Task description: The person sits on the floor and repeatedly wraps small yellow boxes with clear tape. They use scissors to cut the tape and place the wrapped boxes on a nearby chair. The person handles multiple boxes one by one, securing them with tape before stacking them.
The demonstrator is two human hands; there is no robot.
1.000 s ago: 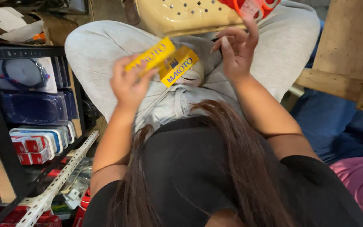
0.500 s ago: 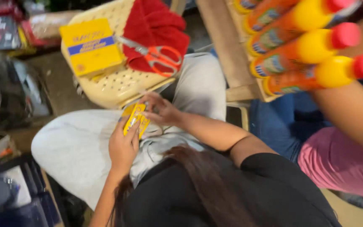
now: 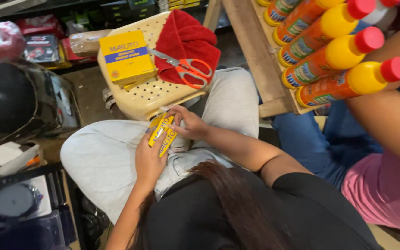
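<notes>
Holding a small yellow box point(image 3: 162, 134) over my lap, I have my left hand point(image 3: 148, 159) wrapped around its lower side, fingers closed on it from below. My right hand point(image 3: 187, 123) pinches its upper end, fingertips point(image 3: 172, 124) pressed against the top flap. The box sits tilted between both hands, just above my grey trousers point(image 3: 103, 157). Right in front of my knees stands a cream perforated stool point(image 3: 149, 95). On it lies a bigger yellow box with a blue band point(image 3: 126, 55), and beside that a folded red cloth point(image 3: 184, 39) with orange-handled scissors point(image 3: 188, 69) resting on top. To my right, a wooden rack point(image 3: 260, 55) carries orange bottles with yellow shoulders and red caps point(image 3: 348, 83). Another person's arm point(image 3: 390, 120) reaches across near them.
</notes>
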